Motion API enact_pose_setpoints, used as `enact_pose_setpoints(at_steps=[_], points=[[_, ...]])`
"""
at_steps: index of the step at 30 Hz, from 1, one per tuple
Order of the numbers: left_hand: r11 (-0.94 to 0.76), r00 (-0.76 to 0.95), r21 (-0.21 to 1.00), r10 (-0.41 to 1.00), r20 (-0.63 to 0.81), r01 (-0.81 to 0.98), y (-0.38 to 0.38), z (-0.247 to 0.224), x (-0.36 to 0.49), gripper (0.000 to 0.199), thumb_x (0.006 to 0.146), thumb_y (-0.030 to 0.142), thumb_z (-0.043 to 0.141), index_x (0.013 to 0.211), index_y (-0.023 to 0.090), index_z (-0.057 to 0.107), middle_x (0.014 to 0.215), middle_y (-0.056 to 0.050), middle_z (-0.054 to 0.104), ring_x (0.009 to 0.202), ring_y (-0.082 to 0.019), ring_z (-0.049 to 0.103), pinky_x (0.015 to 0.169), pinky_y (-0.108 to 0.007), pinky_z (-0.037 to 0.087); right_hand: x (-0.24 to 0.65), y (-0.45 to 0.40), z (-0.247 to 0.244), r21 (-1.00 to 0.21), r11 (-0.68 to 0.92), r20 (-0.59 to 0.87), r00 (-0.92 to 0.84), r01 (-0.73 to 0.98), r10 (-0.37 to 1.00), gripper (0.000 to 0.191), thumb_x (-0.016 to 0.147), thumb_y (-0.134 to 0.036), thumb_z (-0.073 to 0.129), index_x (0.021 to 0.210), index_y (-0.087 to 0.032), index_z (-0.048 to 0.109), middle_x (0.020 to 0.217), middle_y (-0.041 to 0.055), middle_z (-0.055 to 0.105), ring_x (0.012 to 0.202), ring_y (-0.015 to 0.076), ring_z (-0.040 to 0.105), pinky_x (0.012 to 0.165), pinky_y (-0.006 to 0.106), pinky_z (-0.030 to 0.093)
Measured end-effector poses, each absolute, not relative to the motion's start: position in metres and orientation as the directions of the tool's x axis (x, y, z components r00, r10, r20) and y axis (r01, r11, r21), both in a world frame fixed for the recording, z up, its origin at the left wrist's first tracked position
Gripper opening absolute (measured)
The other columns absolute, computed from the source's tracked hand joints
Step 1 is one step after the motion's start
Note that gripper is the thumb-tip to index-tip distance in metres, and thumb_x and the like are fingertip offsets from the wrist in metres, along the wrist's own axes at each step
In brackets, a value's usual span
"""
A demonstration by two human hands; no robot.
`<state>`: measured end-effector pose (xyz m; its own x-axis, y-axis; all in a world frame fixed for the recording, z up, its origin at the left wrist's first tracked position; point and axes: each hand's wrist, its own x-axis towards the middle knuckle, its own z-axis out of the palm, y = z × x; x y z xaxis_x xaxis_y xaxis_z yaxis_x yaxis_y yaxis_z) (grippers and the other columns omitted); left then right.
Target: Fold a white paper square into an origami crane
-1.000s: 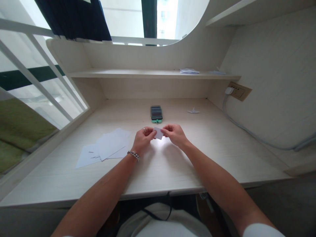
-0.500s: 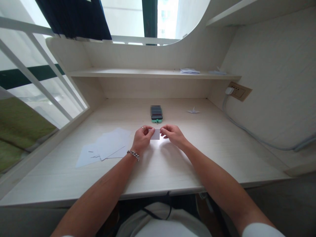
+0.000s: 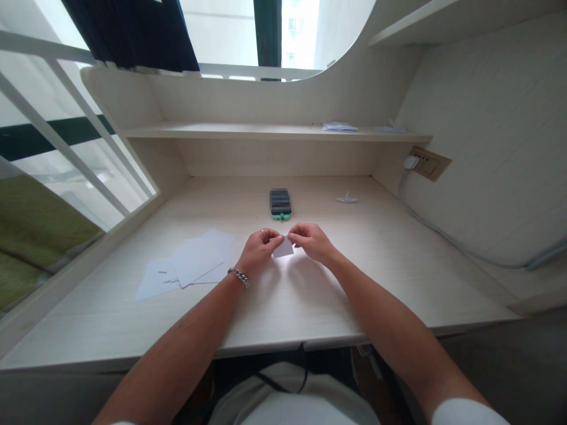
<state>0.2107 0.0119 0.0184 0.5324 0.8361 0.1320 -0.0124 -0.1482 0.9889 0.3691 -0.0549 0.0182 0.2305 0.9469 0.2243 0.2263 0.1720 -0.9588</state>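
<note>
A small white piece of paper (image 3: pixel 283 248) hangs between my two hands above the middle of the desk. My left hand (image 3: pixel 261 247) pinches its upper left part between thumb and fingers; a ring and a chain bracelet show on this hand and wrist. My right hand (image 3: pixel 309 239) has thumb and fingers pressed together at the paper's upper right corner. Just beyond the hands lies a dark phone-like device (image 3: pixel 280 201) with a green end. White paper sheets (image 3: pixel 197 257) overlap on the desk to the left of my left hand.
A folded paper crane (image 3: pixel 346 199) stands on the desk (image 3: pixel 354 319) at the back right. Folded papers (image 3: pixel 339 127) lie on the shelf (image 3: pixel 248 131). A grey cable (image 3: pixel 460 245) runs from the wall socket (image 3: pixel 429 163) along the right side.
The small paper has tilted and shifted slightly right and down. My left hand has moved right, closer to my right hand, whose fingers have closed on the paper's corner.
</note>
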Motion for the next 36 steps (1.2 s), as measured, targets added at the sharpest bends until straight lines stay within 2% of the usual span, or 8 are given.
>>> enact_pose_setpoints(at_steps=[3, 9, 12, 15, 22, 27, 30, 36], points=[[-0.055, 0.496, 0.996, 0.865, 0.080, -0.064, 0.014, 0.021, 0.209, 0.031, 0.061, 0.041, 0.078, 0.070, 0.015, 0.063, 0.065, -0.003, 0.064, 0.060, -0.014, 0.059, 0.060, -0.027, 0.047, 0.378, -0.057, 0.025, -0.979, 0.150, 0.187, 0.303, 0.140, 0.934, 0.016, 0.066, -0.032, 0.066, 0.066, -0.017, 0.063, 0.062, -0.0005, 0.063, 0.060, 0.0126, 0.057, 0.057, 0.024, 0.047], [-0.005, 0.407, 0.995, 0.913, 0.045, -0.098, 0.016, 0.025, 0.204, 0.033, 0.062, 0.040, 0.079, 0.077, 0.015, 0.063, 0.071, -0.002, 0.066, 0.060, -0.012, 0.061, 0.060, -0.026, 0.048, 0.386, -0.059, 0.029, -0.996, 0.085, 0.085, 0.401, 0.019, 0.912, 0.019, 0.064, -0.033, 0.069, 0.067, -0.016, 0.063, 0.062, 0.0002, 0.063, 0.060, 0.0134, 0.060, 0.055, 0.025, 0.049], [-0.010, 0.511, 0.998, 0.859, 0.042, -0.065, 0.012, 0.022, 0.207, 0.039, 0.061, 0.043, 0.081, 0.084, 0.015, 0.066, 0.071, -0.003, 0.067, 0.061, -0.013, 0.061, 0.059, -0.025, 0.048, 0.379, -0.058, 0.027, -0.996, 0.085, 0.089, 0.364, 0.027, 0.927, 0.020, 0.066, -0.034, 0.071, 0.069, -0.016, 0.063, 0.061, 0.0003, 0.063, 0.059, 0.0133, 0.062, 0.055, 0.025, 0.049], [-0.045, 0.568, 0.998, 0.821, 0.062, -0.045, 0.008, 0.017, 0.210, 0.036, 0.060, 0.043, 0.082, 0.072, 0.014, 0.066, 0.063, -0.002, 0.062, 0.058, -0.012, 0.059, 0.058, -0.025, 0.047, 0.372, -0.057, 0.025, -0.993, 0.108, 0.117, 0.359, 0.044, 0.926, 0.022, 0.069, -0.037, 0.072, 0.073, -0.016, 0.064, 0.063, 0.0003, 0.065, 0.059, 0.0128, 0.062, 0.055, 0.024, 0.049], [0.036, 0.452, 0.989, 0.891, 0.032, -0.142, 0.012, 0.014, 0.212, 0.040, 0.055, 0.042, 0.085, 0.076, 0.012, 0.069, 0.069, -0.005, 0.067, 0.060, -0.012, 0.059, 0.063, -0.027, 0.049, 0.364, -0.057, 0.020, -0.996, 0.024, 0.040, 0.200, 0.081, 0.979, 0.022, 0.076, -0.034, 0.070, 0.067, -0.015, 0.063, 0.060, 0.0017, 0.065, 0.054, 0.0107, 0.061, 0.054, 0.023, 0.048], [0.047, 0.381, 0.983, 0.924, 0.025, -0.177, 0.016, 0.015, 0.210, 0.043, 0.053, 0.043, 0.086, 0.077, 0.011, 0.069, 0.068, -0.003, 0.067, 0.057, -0.009, 0.057, 0.062, -0.025, 0.048, 0.368, -0.057, 0.018, -0.993, -0.024, -0.006, 0.155, 0.115, 0.988, 0.016, 0.078, -0.025, 0.068, 0.067, -0.014, 0.063, 0.060, 0.0018, 0.065, 0.054, 0.0097, 0.060, 0.055, 0.021, 0.048], [0.030, 0.384, 0.986, 0.922, 0.036, -0.166, 0.016, 0.014, 0.210, 0.043, 0.055, 0.043, 0.085, 0.078, 0.011, 0.069, 0.068, -0.003, 0.067, 0.057, -0.009, 0.057, 0.062, -0.024, 0.048, 0.369, -0.057, 0.020, -0.996, -0.046, -0.033, 0.159, 0.077, 0.987, 0.017, 0.081, -0.027, 0.065, 0.071, -0.014, 0.063, 0.065, 0.0022, 0.067, 0.056, 0.0097, 0.061, 0.054, 0.021, 0.048], [-0.002, 0.441, 0.991, 0.895, 0.060, -0.131, 0.011, 0.014, 0.211, 0.042, 0.058, 0.043, 0.084, 0.081, 0.011, 0.069, 0.069, -0.004, 0.068, 0.061, -0.012, 0.060, 0.063, -0.026, 0.049, 0.366, -0.056, 0.018, -0.991, 0.031, 0.054, 0.175, 0.133, 0.983, 0.013, 0.082, -0.025, 0.060, 0.073, -0.016, 0.060, 0.066, 0.0014, 0.065, 0.058, 0.0110, 0.061, 0.056, 0.023, 0.049]])
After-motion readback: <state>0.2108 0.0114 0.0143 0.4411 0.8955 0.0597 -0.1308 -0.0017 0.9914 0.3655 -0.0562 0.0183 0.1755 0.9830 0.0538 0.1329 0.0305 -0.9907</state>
